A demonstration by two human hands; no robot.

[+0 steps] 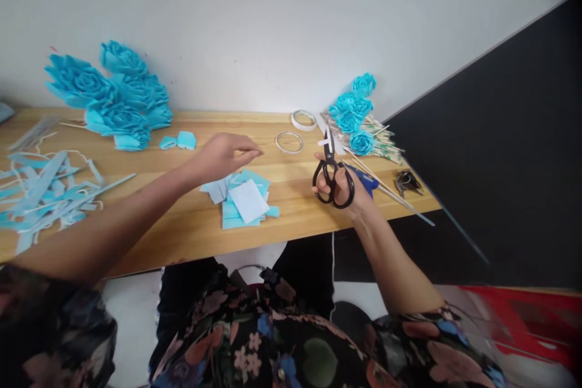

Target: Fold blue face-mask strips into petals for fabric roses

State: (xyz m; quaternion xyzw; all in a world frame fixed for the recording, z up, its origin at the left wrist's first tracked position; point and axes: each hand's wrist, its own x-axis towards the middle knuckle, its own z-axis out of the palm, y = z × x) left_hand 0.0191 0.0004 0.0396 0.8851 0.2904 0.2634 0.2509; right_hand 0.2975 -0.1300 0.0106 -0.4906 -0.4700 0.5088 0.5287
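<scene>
My right hand (343, 188) grips a pair of black-handled scissors (328, 156), fingers through the loops and blades pointing away from me. A small white strip (324, 142) lies across the blades. My left hand (227, 154) hovers above the table with its fingertips pinched together; whatever they hold, if anything, is too small to make out. Just below it sits a pile of cut blue paper squares (234, 216) with a pale square (249, 200) on top. Between my hands and farther back are a thin tape ring (290, 151) and a roll of white tape (304, 120).
Large blue paper flowers (122, 94) stand at the back left, above a heap of paper scraps (50, 191). Smaller blue flowers (354, 110) lie on sticks at the back right. A blue tool (367, 180) and a dark metal clip (407, 182) rest near the wooden table's (182, 236) right end.
</scene>
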